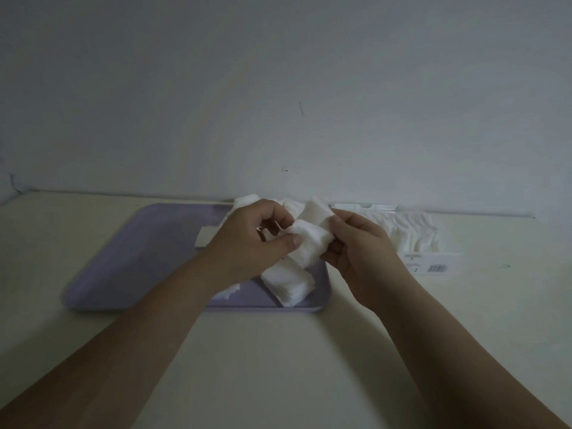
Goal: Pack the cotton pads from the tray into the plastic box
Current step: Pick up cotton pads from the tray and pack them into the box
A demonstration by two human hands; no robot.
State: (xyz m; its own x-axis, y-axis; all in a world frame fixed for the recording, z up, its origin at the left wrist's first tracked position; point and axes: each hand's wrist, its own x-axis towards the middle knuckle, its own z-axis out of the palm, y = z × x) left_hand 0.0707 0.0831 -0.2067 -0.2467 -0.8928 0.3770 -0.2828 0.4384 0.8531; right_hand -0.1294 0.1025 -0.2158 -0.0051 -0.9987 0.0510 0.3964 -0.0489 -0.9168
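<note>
1. A bundle of white cotton pads (311, 235) is held above the right part of the lilac tray (139, 258), between both hands.
2. The left hand (247, 239) is closed on the bundle from the left: its thumb is pressed on the near face of the pads, and its fingers (274, 216) are curled over the top.
3. The right hand (362, 246) is closed on the same bundle from the right, with the thumb laid on the upper pads and the other fingers wrapped underneath.
4. The upper end of the bundle is fanned out, so that a separate layer is seen tilted up towards the wall (278, 88).
5. A further stack of pads (289, 283) is left lying on the tray near its front right corner, just below the hands.
6. More pads (244, 201) are seen at the far edge of the tray, partly hidden behind the left hand.
7. A small pale card (204, 238) lies flat on the tray, left of the left wrist.
8. The clear plastic box (433, 261) stands on the cream surface (278, 366) just right of the tray, close to the wall; white pads (411, 230) are already packed inside, and a barcode label is shown on its front.
</note>
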